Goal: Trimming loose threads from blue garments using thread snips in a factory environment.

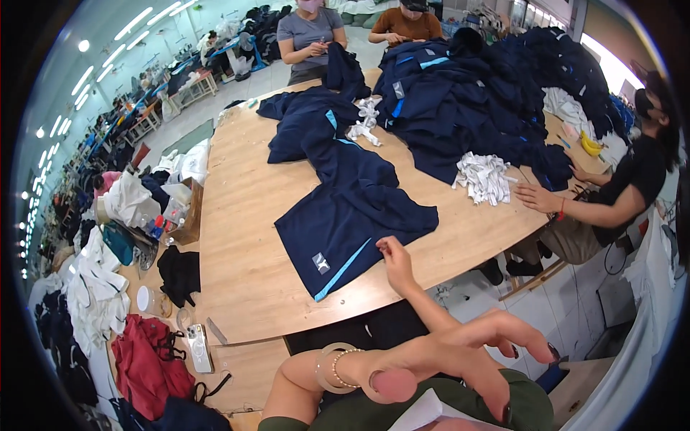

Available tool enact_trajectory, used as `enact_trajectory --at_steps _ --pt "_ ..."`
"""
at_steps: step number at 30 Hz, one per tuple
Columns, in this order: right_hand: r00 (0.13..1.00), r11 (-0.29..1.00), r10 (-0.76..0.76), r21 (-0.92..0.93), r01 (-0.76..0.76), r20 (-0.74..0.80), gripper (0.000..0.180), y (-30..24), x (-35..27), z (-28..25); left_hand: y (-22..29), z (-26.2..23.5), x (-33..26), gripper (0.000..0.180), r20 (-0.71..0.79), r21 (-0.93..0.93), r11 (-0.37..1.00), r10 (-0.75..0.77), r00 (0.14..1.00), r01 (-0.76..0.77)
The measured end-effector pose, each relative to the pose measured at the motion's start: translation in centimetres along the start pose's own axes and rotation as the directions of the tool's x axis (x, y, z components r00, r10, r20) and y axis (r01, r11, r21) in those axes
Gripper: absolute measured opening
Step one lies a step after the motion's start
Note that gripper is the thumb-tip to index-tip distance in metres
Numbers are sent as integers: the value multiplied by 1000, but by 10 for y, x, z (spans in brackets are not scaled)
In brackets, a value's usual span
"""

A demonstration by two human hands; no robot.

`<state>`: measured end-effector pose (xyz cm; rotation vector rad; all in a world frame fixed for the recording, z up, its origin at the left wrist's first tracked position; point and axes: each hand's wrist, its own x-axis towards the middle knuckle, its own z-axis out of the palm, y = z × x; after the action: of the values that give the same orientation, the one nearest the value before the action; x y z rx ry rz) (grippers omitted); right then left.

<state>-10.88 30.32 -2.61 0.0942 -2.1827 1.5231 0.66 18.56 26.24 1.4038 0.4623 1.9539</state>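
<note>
Close to the camera, my left hand [438, 355] reaches across to the right with its fingers spread and curved, wearing a bangle and a beaded bracelet. It is open and holds nothing that shows. A white sheet-like piece [424, 411] is partly visible below it. Beyond, my right hand [394, 260] hovers by the near edge of a navy garment [345, 223], fingers curled together; whatever they pinch, if anything, is too small to make out. The garment lies spread on the table, with a light blue stripe and a small grey-white patch at its near corner. More navy garments [302, 129] trail behind it.
The wooden table [244, 237] carries a big navy clothing pile [460, 100] and white strips [483, 178]. A co-worker's hand [535, 200] rests at the right edge; two people stand at the far side. A phone [200, 348] and red bag [151, 366] lie at left.
</note>
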Motion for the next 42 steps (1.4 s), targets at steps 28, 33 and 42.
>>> enact_trajectory --at_steps 28,33,42 --pt "999 993 9 -118 -15 -52 20 13 -10 -6 -35 6 -2 53 -47 -381 923 44 998 -59" --pt "998 992 6 -126 -14 -61 20 12 -12 -3 -46 3 -34 79 -157 -286 956 -109 982 61" --pt "930 981 -105 -190 39 -351 10 4 43 -21 -29 -2 -55 25 -244 -48 998 19 970 -32"
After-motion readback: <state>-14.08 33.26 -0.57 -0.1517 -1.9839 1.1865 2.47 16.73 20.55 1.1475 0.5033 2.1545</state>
